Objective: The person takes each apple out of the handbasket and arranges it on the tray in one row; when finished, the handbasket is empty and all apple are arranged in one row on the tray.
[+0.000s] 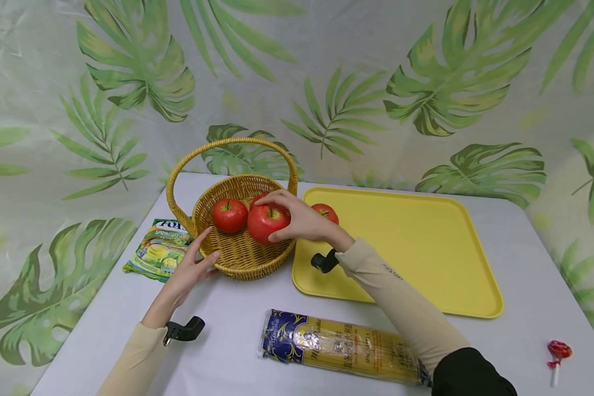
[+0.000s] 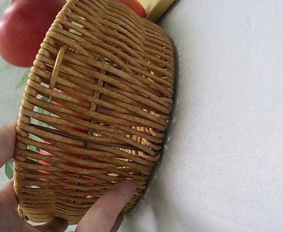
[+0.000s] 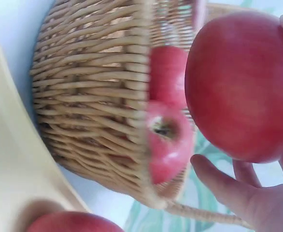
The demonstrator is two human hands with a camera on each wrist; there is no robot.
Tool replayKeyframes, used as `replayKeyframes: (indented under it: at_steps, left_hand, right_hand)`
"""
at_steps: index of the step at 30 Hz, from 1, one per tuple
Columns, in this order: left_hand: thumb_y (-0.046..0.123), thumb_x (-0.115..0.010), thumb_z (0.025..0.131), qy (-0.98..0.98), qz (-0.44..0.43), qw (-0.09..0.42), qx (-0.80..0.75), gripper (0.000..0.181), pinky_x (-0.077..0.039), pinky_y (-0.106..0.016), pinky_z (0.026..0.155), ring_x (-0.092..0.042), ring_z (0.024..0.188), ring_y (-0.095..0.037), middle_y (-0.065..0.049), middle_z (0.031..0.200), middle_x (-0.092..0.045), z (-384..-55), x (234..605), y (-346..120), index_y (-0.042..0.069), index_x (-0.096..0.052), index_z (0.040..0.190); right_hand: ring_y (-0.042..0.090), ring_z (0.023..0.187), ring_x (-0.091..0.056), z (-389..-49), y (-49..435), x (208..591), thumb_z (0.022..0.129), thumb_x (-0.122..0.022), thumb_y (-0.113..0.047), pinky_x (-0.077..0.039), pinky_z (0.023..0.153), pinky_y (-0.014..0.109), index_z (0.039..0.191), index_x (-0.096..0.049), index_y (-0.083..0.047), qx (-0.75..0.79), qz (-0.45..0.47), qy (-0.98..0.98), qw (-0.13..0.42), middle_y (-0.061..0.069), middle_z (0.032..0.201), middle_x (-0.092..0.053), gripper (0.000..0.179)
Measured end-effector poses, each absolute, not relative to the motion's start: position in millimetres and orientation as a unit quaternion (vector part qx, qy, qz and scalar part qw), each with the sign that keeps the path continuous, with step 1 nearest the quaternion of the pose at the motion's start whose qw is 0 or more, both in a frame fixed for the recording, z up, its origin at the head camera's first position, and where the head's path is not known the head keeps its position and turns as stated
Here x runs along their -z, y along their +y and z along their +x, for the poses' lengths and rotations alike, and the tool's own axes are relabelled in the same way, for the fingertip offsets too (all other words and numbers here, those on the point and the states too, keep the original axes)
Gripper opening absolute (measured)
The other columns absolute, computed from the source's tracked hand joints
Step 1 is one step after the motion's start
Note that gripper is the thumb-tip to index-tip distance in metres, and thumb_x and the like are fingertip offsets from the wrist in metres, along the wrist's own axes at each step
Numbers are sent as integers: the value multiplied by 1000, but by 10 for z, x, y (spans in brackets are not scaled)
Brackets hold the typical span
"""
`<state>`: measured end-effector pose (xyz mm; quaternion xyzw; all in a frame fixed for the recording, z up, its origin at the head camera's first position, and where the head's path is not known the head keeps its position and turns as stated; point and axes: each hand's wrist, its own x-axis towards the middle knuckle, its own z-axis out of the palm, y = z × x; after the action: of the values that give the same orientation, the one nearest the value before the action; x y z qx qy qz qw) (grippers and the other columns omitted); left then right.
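Note:
My right hand [image 1: 304, 217] grips a red apple [image 1: 265, 224] over the right side of the wicker basket [image 1: 245, 270]; in the right wrist view this apple [image 3: 243, 87] is above the rim. Inside the basket sit two more apples: one red apple [image 1: 230, 216] on the left, and another [image 3: 168, 140] partly hidden behind the held one in the head view. My left hand [image 1: 190, 272] holds the basket's front left side, a finger over the rim and the thumb [image 2: 110, 205] against the outer weave. Another apple [image 1: 326, 212] lies on the yellow tray [image 1: 401, 247], partly behind my right hand.
Left of the basket lies a green candy bag [image 1: 160, 250], partly under the handle. A spaghetti pack [image 1: 341, 346] lies in front, partly covered by my right forearm. At the far right is a red lollipop [image 1: 558, 352]. A leaf-print cloth [image 1: 346, 110] hangs behind the table.

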<state>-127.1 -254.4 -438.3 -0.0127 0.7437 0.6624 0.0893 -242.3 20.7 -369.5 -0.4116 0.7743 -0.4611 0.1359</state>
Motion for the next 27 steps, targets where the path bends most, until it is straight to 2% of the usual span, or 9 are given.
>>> replayKeyframes:
  at_steps: [6, 13, 21, 27]
  left_hand:
    - [17, -49, 102, 747, -11, 88, -659, 70, -37, -60, 98, -28, 131, -50, -16, 156, 12, -1262, 4369, -2535, 18, -5, 155]
    - [17, -49, 102, 747, -7, 86, -659, 70, -37, -60, 98, -27, 131, -50, -15, 156, 12, -1252, 4359, -2529, 17, -5, 155]
    - [20, -51, 101, 750, -11, 85, -656, 70, -37, -59, 98, -27, 131, -50, -14, 156, 12, -1259, 4395, -2548, 16, -7, 155]
    - [18, -51, 101, 751, -11, 83, -655, 69, -38, -59, 97, -27, 131, -49, -14, 156, 11, -1266, 4415, -2547, 16, -8, 155]
  right_hand:
    - [24, 120, -40, -2401, 471, 3531, 73, -79, -21, -45, 94, 44, 134, -54, -18, 491, -403, 761, 131, 5, 133, -37, 66]
    - [28, 119, -42, -2419, 926, 3465, 76, -78, -16, -45, 94, 47, 137, -51, -15, 503, -367, 774, 116, 7, 136, -34, 66]
    - [28, 120, -40, -2484, 1510, 3592, 79, -77, -15, -47, 92, 47, 139, -50, -14, 499, -297, 809, 93, 8, 136, -35, 66]
    - [33, 123, -37, -2521, 1848, 3785, 81, -76, -12, -44, 93, 51, 140, -47, -9, 499, -246, 827, 73, 12, 136, -34, 66]
